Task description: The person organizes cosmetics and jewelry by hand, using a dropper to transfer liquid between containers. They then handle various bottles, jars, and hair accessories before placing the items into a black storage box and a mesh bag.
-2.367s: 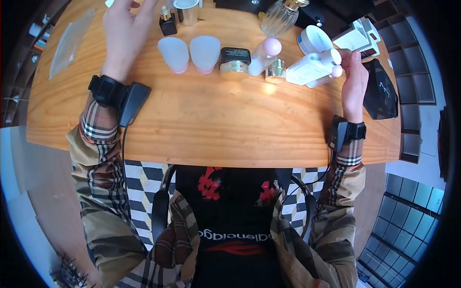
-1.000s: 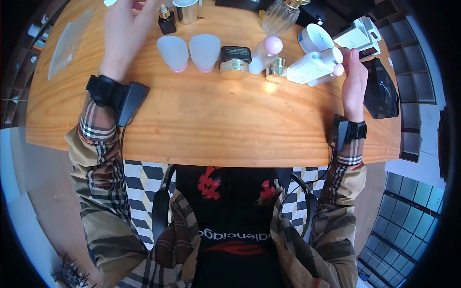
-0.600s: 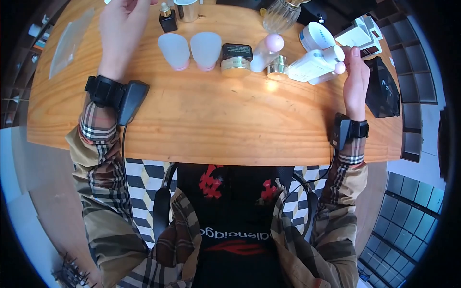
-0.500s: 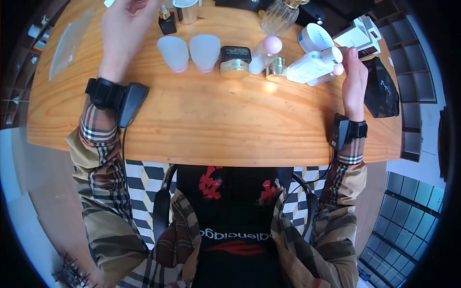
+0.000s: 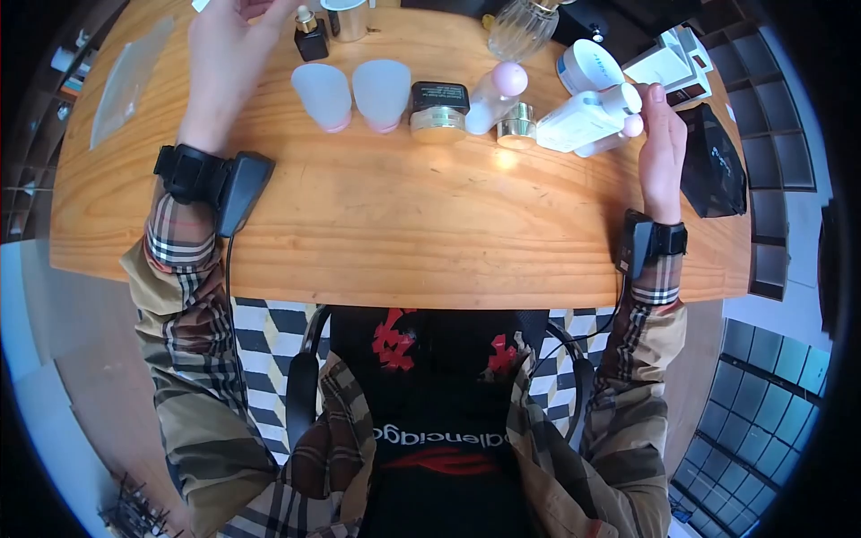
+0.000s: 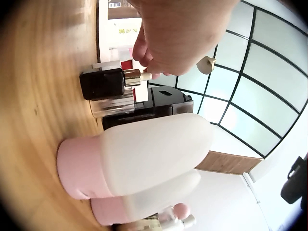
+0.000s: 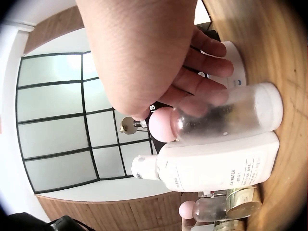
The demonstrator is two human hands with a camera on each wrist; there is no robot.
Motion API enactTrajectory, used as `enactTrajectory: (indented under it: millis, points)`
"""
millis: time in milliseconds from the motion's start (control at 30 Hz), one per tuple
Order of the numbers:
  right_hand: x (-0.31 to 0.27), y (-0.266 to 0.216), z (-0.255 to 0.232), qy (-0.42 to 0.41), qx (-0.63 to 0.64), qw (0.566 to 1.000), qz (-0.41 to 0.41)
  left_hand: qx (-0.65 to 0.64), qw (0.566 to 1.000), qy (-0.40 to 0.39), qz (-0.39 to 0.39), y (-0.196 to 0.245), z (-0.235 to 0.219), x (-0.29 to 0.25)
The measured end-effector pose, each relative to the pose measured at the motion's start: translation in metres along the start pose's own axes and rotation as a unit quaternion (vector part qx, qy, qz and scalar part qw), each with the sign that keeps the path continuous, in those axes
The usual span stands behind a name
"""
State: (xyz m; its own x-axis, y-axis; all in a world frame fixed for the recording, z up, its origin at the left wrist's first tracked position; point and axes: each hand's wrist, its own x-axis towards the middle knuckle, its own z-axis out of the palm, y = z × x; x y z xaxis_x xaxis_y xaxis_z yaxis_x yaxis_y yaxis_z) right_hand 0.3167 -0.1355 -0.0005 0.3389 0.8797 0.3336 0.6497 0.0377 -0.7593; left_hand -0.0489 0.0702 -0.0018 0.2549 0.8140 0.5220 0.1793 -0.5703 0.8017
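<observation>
My left hand (image 5: 226, 58) reaches to the back left, its fingers partly cut off by the head view's top edge. In the left wrist view its fingertips overlap a white box (image 6: 120, 32), just above a dark dropper bottle (image 6: 103, 83). Two frosted bottles with pink caps (image 5: 324, 96) stand nearer the middle. At the right end of the row, my right hand (image 5: 662, 148) is beside a clear bottle with a pink ball stopper (image 7: 226, 115). Its fingers extend along that bottle's far side. A white lotion bottle (image 5: 585, 121) stands right next to the clear one.
Between the hands stand a black-lidded jar (image 5: 439, 112), a small gold jar (image 5: 517, 127) and another pink-ball bottle (image 5: 491, 97). Behind are a ribbed glass perfume bottle (image 5: 523, 31) and a white tub (image 5: 589, 67). A black pouch (image 5: 715, 161) lies right; a clear plastic sleeve (image 5: 132, 82) lies left.
My left hand has shifted slightly to the left. The right hand keeps its place beside the clear bottle, and the bottles and jars stand as before.
</observation>
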Motion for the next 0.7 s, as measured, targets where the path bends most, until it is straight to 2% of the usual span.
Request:
enactTrajectory:
  millis: [233, 433, 533, 600, 700]
  points:
    - [0.000, -0.004, 0.004, 0.002, 0.008, 1.000, -0.012, 0.009, 0.999, -0.007, 0.040, -0.003, 0.000, -0.002]
    - [-0.001, -0.007, 0.006, 0.005, 0.002, 1.000, -0.007, -0.015, 1.000, 0.006, 0.021, -0.004, 0.002, -0.003]
    - [0.000, -0.001, 0.003, 0.003, 0.003, 1.000, -0.005, 0.002, 1.000, -0.015, -0.006, 0.004, 0.001, -0.001]
    - [0.001, -0.002, 0.002, 0.003, -0.003, 1.000, -0.005, -0.023, 0.997, -0.047, 0.060, -0.005, -0.001, -0.001]
    - [0.001, 0.000, 0.003, 0.001, -0.006, 1.000, -0.003, 0.008, 0.999, -0.040, 0.033, -0.009, 0.000, -0.001]
